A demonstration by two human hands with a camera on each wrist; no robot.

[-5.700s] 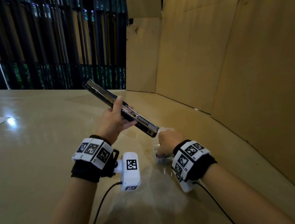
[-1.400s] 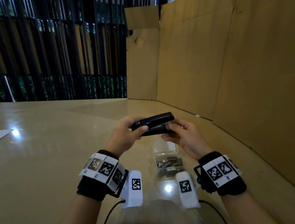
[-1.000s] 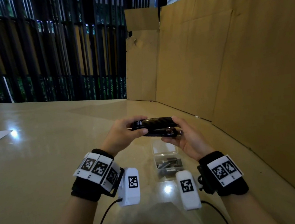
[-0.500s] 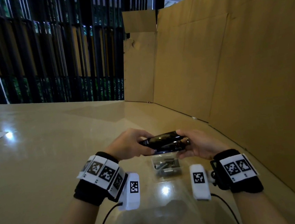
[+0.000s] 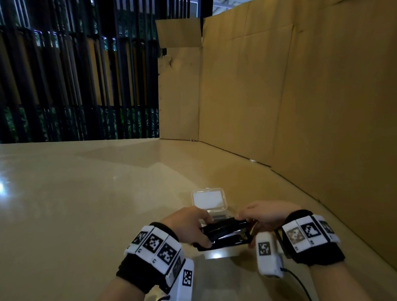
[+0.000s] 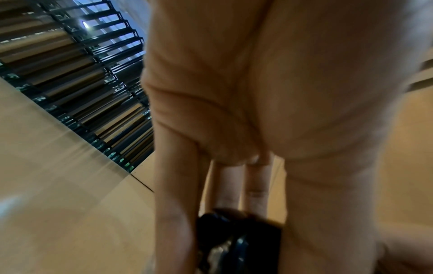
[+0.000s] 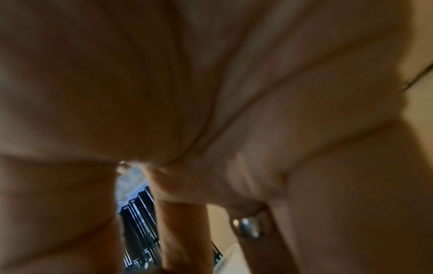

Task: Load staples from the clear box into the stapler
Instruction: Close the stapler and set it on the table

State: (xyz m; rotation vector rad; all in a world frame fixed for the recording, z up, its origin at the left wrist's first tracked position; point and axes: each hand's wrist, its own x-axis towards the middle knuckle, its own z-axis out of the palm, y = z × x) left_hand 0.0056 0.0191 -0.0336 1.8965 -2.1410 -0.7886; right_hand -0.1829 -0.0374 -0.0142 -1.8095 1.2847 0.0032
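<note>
Both bare forearms are wearing black wristbands carrying white blocks printed with black square markers; white wrist cameras are trailing black cables. One right-hand finger is wearing a silver ring.

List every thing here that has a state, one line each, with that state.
stapler: gripped at both ends, top arm nearly closed on its base
clear box: on the table, lid open
left hand: grips the stapler
right hand: grips the stapler
</note>
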